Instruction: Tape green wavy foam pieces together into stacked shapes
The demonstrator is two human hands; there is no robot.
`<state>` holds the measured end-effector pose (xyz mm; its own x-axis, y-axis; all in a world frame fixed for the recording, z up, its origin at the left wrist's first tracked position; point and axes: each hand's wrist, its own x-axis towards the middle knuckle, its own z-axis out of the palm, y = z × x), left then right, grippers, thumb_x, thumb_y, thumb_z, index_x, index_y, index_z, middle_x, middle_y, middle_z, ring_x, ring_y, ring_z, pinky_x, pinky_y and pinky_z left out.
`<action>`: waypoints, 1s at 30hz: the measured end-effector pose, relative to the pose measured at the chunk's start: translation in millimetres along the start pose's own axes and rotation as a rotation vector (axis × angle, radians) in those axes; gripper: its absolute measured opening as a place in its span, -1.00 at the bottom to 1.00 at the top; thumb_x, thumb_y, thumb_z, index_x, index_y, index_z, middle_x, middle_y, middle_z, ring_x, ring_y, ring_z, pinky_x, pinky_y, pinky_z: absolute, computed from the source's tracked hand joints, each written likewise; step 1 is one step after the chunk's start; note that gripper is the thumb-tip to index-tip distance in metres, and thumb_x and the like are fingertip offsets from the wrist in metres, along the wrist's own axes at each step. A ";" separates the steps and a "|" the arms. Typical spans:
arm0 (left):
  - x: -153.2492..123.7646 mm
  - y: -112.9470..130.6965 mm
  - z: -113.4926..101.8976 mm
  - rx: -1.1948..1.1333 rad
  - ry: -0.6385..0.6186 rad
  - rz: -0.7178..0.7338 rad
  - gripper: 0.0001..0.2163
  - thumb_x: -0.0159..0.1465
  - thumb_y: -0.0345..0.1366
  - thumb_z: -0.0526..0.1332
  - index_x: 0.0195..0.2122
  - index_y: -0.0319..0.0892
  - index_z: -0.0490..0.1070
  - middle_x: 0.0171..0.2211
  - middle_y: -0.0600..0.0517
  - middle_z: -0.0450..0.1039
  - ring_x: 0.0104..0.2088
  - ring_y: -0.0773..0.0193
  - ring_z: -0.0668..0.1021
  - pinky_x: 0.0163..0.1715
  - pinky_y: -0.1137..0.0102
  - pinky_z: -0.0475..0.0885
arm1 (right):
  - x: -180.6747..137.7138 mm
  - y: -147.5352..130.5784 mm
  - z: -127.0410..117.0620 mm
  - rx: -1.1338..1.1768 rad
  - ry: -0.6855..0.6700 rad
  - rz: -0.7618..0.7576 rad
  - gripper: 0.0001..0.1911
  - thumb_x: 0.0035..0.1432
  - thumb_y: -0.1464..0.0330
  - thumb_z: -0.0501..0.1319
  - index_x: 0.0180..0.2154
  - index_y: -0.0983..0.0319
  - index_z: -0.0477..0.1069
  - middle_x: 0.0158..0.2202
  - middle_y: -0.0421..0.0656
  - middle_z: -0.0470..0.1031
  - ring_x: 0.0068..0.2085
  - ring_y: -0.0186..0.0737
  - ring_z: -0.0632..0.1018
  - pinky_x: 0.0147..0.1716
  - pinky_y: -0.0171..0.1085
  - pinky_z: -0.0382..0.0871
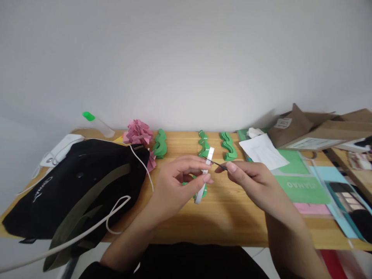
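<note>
My left hand is closed in a pinch on a white strip with a green piece behind it, held upright over the wooden table. My right hand pinches a thin dark stick-like tool whose tip touches the strip's upper part. Three green wavy paper pieces stand along the back of the table: one at the left, one in the middle, one at the right.
A black bag with an olive strap and a white cord fills the left. A pink paper flower, white charger and green-capped tube lie behind. White paper, green sheets and cardboard boxes sit on the right.
</note>
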<state>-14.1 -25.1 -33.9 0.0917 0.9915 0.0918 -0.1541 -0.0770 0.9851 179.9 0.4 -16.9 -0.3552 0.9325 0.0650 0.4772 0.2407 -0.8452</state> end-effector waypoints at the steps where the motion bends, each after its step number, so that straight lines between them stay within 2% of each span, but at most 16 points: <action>1: -0.4 -0.2 -0.1 -0.004 -0.007 0.000 -0.89 0.14 -0.42 0.34 -0.30 -0.15 0.60 -0.18 0.00 0.54 -0.38 0.22 0.68 -0.37 0.35 0.65 | 0.2 -0.4 0.1 0.003 0.009 -0.002 -0.38 0.26 -0.06 0.04 -0.67 0.22 0.28 -0.65 -0.26 0.12 -0.55 -0.37 0.20 -0.59 -0.34 0.09; 7: 0.1 -1.0 -1.8 -0.017 -0.027 0.002 -0.88 0.15 -0.43 0.34 -0.29 -0.15 0.59 -0.17 0.00 0.52 -0.39 0.21 0.68 -0.39 0.34 0.66 | 1.6 1.7 0.0 -0.002 0.026 -0.026 -0.36 0.26 -0.05 0.06 -0.70 0.22 0.24 -0.65 -0.25 0.18 -0.57 -0.38 0.22 -0.59 -0.34 0.12; 17: 1.1 0.0 -0.4 -0.022 -0.035 -0.008 -0.89 0.15 -0.45 0.33 -0.30 -0.16 0.59 -0.19 -0.01 0.52 -0.39 0.21 0.68 -0.39 0.34 0.66 | 3.1 2.9 -1.9 -0.029 0.035 -0.020 -0.42 0.24 -0.03 0.09 -0.60 0.24 0.45 -0.63 -0.22 0.33 -0.55 -0.35 0.31 -0.57 -0.34 0.21; 21: 0.4 -1.4 -0.8 -0.027 -0.038 -0.004 -0.88 0.15 -0.45 0.33 -0.30 -0.16 0.59 -0.20 0.00 0.52 -0.39 0.22 0.67 -0.40 0.34 0.66 | 2.9 3.9 -1.9 -0.016 0.036 -0.017 -0.47 0.24 -0.01 0.11 -0.53 0.24 0.52 -0.64 -0.23 0.32 -0.56 -0.35 0.31 -0.57 -0.35 0.21; 30: 0.5 1.0 -1.3 -0.023 -0.044 -0.006 -0.88 0.16 -0.46 0.32 -0.31 -0.15 0.60 -0.20 0.00 0.52 -0.39 0.23 0.67 -0.38 0.34 0.66 | 1.7 4.4 -2.2 -0.044 0.049 -0.031 -0.45 0.25 0.00 0.11 -0.58 0.24 0.47 -0.65 -0.24 0.25 -0.58 -0.37 0.25 -0.60 -0.34 0.15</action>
<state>-15.5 -24.6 -33.2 0.1358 0.9864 0.0928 -0.1760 -0.0681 0.9820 183.1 3.6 -19.3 -0.3316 0.9360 0.1178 0.5016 0.2807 -0.8183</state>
